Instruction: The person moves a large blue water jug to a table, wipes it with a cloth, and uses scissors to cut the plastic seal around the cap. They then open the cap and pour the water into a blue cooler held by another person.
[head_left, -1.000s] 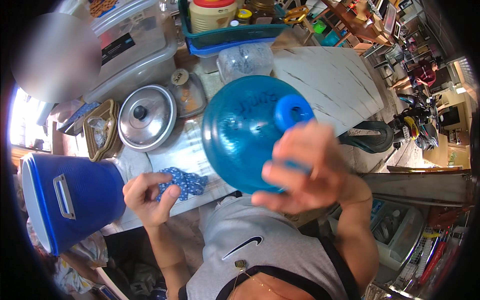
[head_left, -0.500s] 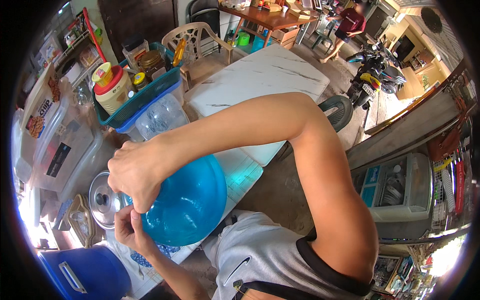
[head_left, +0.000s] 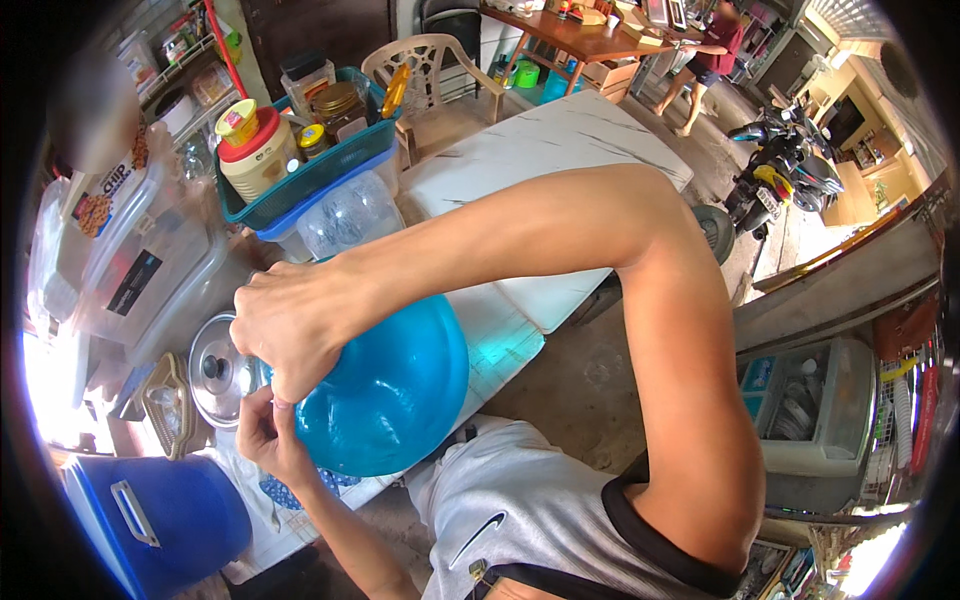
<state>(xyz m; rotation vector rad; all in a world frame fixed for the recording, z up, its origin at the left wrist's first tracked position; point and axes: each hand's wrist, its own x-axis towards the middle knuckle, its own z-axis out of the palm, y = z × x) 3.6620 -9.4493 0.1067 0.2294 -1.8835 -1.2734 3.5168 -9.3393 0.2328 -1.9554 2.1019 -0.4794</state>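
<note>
Over the left rim of a shiny blue plastic basin [head_left: 410, 390], my right hand [head_left: 292, 325] is curled closed, back of the hand up. My left hand [head_left: 272, 440] is just below it, thumb and forefinger pinched together and meeting the right fingertips. Whatever the two hands hold between them is hidden or too small to make out. The inside of the basin shows no contents in the part I see. A round metal pot lid [head_left: 230, 375] with a dark knob lies left of my hands. Blue patterned cloth [head_left: 283, 492] shows under the basin's near edge.
A green basket [head_left: 245, 212] of jars and a red-lidded jug stands beyond the basin, beside a clear plastic tub [head_left: 350, 215]. Clear storage boxes [head_left: 145, 270] are stacked left. A blue cooler [head_left: 165, 525] is near left. Further off are a chair [head_left: 432, 85], motorcycle [head_left: 780, 170] and a person [head_left: 715, 55].
The view has shifted, so the things on the table appear further right. My hands stay together over the basin's rim. The distant person has moved and bends toward the wooden table.
</note>
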